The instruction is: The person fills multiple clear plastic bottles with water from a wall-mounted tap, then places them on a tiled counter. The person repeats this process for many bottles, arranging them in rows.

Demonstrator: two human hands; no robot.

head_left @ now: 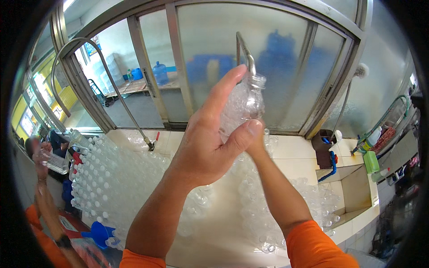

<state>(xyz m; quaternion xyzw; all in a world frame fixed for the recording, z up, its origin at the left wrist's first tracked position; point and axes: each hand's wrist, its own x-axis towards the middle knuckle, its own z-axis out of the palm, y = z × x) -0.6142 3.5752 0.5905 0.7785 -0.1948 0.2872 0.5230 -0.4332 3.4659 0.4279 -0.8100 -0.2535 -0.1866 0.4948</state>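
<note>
A clear plastic bottle (237,109) with splashing water or froth is held up in front of a curved steel spout (243,49); its neck overlaps the spout's tip. My left hand (214,134) is closed around the bottle, thumb across the front, fingers along its left side. My right hand (255,142) is behind the left one at the bottle's lower part, its fingers hidden. Below both arms, many clear bottles (268,210) cover parts of the tiled counter (288,147), with white-capped bottles (91,190) massed at the left.
A co-worker's hand (44,154) holds a bottle at far left. A tall bent pipe (111,76) rises left of me. Right are a tiled basin (355,190), brown container (321,149) and green container (371,165). A blue funnel (96,232) lies lower left. Sliding glass panels (208,35) stand behind.
</note>
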